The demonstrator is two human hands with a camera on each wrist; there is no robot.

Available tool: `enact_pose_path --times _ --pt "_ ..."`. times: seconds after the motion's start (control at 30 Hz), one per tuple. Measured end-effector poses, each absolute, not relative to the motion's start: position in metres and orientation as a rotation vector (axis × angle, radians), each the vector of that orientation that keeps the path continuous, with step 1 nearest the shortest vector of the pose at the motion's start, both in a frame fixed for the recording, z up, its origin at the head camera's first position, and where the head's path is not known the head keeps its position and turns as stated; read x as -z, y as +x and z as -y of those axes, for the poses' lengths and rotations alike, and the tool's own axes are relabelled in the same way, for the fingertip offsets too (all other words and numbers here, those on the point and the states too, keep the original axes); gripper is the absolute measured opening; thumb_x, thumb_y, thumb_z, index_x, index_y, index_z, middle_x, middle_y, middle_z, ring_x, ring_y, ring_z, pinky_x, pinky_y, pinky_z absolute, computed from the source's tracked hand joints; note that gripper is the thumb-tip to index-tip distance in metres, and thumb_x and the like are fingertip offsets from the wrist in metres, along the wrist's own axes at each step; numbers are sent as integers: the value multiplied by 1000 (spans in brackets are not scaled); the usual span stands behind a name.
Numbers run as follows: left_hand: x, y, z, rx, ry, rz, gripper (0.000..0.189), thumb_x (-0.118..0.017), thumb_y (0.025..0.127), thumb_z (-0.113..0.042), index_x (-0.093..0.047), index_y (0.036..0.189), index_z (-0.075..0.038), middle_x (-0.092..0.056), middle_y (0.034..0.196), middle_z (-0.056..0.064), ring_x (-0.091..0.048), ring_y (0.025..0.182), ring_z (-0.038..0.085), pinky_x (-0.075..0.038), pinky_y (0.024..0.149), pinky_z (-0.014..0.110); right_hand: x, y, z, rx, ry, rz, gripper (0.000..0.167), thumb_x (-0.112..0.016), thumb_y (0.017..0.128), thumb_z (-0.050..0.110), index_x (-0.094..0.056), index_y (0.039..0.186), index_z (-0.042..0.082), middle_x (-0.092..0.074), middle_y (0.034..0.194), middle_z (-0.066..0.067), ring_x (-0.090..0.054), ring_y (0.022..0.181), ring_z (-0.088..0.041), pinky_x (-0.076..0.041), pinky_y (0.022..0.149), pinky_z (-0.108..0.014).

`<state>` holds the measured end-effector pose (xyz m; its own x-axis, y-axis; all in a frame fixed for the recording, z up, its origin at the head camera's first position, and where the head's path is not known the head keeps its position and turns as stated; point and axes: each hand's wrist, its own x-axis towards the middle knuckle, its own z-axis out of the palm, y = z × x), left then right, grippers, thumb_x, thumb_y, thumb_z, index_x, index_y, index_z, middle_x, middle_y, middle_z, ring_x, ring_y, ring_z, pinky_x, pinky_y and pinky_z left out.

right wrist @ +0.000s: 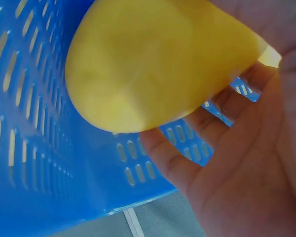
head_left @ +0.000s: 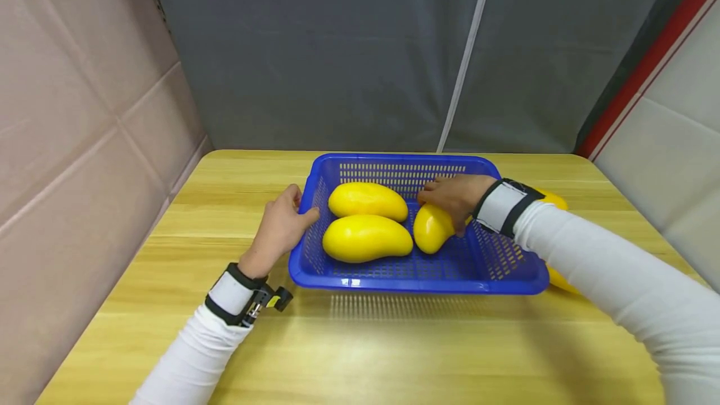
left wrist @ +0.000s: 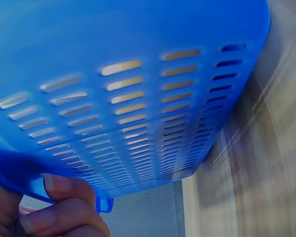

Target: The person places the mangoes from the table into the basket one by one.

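A blue plastic basket (head_left: 394,286) with slotted walls sits on the wooden table. My left hand (head_left: 281,224) grips its left rim, thumb over the top; in the left wrist view the curled fingers (left wrist: 69,212) show against the outer side. Two yellow mangoes lie side by side in the basket's left part, a rear mango (head_left: 365,200) and a front mango (head_left: 365,239). Inside the basket to their right, my right hand (head_left: 458,195) holds a third mango (head_left: 433,230) from above. The right wrist view shows fingers and palm around that mango (right wrist: 138,64).
Outside the basket's right end, yellow shapes, a rear one (head_left: 554,199) and a front one (head_left: 562,280), show partly behind the right sleeve (head_left: 596,274). A grey curtain (head_left: 337,67) hangs behind the wooden table (head_left: 394,355). Pale walls stand at both sides.
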<state>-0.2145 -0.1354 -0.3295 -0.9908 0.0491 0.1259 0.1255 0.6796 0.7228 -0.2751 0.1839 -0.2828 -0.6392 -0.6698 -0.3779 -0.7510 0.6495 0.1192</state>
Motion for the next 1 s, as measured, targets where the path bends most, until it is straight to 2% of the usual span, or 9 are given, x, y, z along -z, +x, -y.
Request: enact_pose_path --times 0.23,0.53,0.83,1.0 --pt "332 -214 135 1227 -159 2794 25 -61 88 -23 -45 93 -4 -54 68 10 -55 48 18 -47 42 26 275 -280 -183 -317 -1035 -2617 70 -92 52 21 -57 111 11 -58 103 -6 -57 93 -27 -50 81 -45" --pt "329 -212 137 1219 -142 2787 26 -60 88 -24 -45 92 -4 -55 69 10 -56 49 19 -47 42 27 251 -289 -185 -187 -992 -2747 64 -84 64 38 -54 107 1 -57 91 -8 -55 81 -24 -48 75 -40" --pt "331 -212 135 1220 -148 2790 25 -60 88 -24 -45 93 -5 -55 69 10 -56 49 18 -47 42 27 256 -292 -186 -128 -896 -2786 65 -78 71 46 -50 106 -1 -55 85 -9 -54 76 -25 -47 69 -40" --pt "331 -212 132 1206 -158 2778 25 -60 87 -25 -45 91 -5 -55 71 10 -55 52 19 -46 43 27 259 -290 -187 -137 -848 -2787 68 -76 73 49 -48 109 -1 -53 86 -9 -53 77 -24 -46 71 -39"
